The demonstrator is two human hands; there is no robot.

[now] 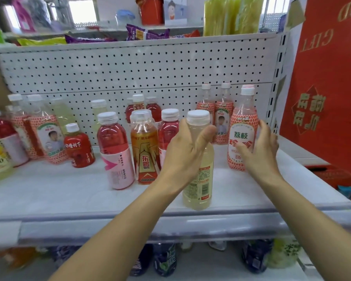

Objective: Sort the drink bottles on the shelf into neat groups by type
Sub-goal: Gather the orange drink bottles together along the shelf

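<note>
My left hand (185, 151) grips a pale yellow drink bottle (200, 179) with a white cap, held near the front edge of the white shelf (69, 191). My right hand (259, 151) is curled round a lychee-label bottle (241, 130) standing at the right. Two more lychee bottles (222, 116) stand behind it. In the middle stand pink-label red drink bottles (115, 153) and an orange energy drink bottle (145, 151). More lychee, red and pale yellow bottles (46, 134) are mixed at the left.
A perforated white back panel (140, 72) rises behind the bottles. A red gift bag (328, 88) hangs at the right. Snack packets (146, 34) lie on the shelf above. Dark bottles (164, 260) stand on the shelf below.
</note>
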